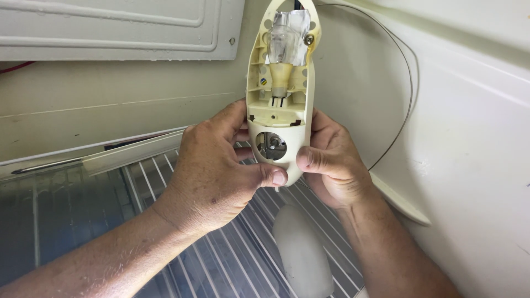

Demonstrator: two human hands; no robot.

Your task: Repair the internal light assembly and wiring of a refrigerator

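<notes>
I hold a cream plastic lamp housing (pixel 281 118) upright between both hands inside a refrigerator. Its open side faces me, showing a clear bulb (pixel 288 38) in a cream socket (pixel 280 83) and a round hole (pixel 271 146) near the bottom with metal parts behind it. My left hand (pixel 212 168) grips the housing's lower left side, thumb across the bottom front. My right hand (pixel 331 163) grips the lower right side, thumb pressed beside the round hole. A thin dark wire (pixel 407 83) loops from the top of the housing along the right wall.
A white wire shelf (pixel 232 248) lies below my hands, with an oval white cover (pixel 301 251) resting on it. A glass shelf (pixel 55 215) sits at left. The cream right wall (pixel 475 165) and a panelled back piece (pixel 116 27) enclose the space.
</notes>
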